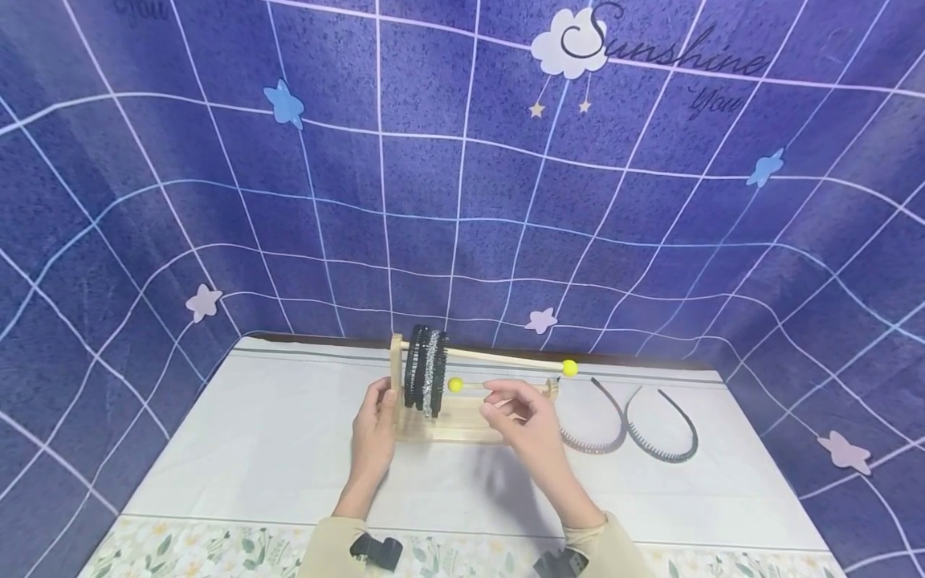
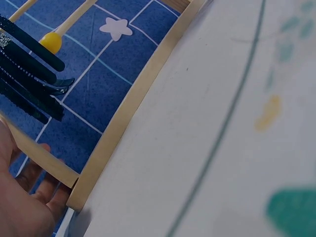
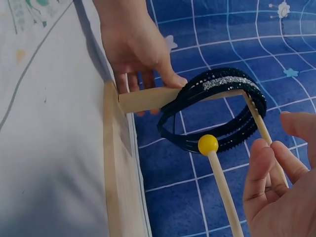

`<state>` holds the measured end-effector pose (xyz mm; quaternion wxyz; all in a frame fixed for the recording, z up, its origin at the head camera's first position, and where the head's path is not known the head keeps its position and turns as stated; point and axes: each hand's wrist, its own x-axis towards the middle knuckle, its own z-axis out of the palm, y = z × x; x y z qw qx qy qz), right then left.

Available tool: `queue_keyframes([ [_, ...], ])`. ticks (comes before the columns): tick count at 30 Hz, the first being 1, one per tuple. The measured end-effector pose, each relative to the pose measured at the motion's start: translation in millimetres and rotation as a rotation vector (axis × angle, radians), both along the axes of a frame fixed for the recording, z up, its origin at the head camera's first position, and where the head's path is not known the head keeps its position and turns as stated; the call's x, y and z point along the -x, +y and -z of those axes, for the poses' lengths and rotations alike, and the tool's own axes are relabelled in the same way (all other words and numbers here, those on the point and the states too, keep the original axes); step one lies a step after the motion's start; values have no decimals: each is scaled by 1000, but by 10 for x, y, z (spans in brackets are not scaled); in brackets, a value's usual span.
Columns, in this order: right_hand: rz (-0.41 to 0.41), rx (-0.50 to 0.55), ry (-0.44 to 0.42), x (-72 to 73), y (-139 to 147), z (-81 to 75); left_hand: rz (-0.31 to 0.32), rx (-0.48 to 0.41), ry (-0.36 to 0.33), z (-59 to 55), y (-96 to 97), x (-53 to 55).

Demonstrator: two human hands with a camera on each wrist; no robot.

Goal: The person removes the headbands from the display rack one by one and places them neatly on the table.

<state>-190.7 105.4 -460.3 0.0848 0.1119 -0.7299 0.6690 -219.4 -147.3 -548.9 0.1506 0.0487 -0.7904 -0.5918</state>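
Left hand (image 1: 373,433): gripping the left post (image 1: 397,361) of the wooden rack (image 1: 448,434).
Headband stack (image 1: 426,373): hanging on the upper rod (image 1: 506,358) near that post, 1 o'clock from left hand.
Right hand (image 1: 529,413): hovering at the stack's 4 o'clock, fingers loosely bent, thumb and index tips spread apart.
Lower rod (image 3: 224,187): pointing its yellow ball (image 3: 208,143) at 9 o'clock, toward the stack.
Brown headband (image 1: 594,450), black headband (image 1: 670,458): lying at right hand's 3 o'clock.

Blue backdrop (image 1: 499,185), printed cloud (image 1: 569,50), white tablecloth (image 1: 289,449)
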Motion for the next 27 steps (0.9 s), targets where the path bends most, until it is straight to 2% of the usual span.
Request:
queue_keyframes([
  [12,-13,-22,7,100,-288,12,4,6,-5,-2,0,-6],
  [27,-36,8,-3,142,-487,-34,12,11,-7,-29,21,-21],
])
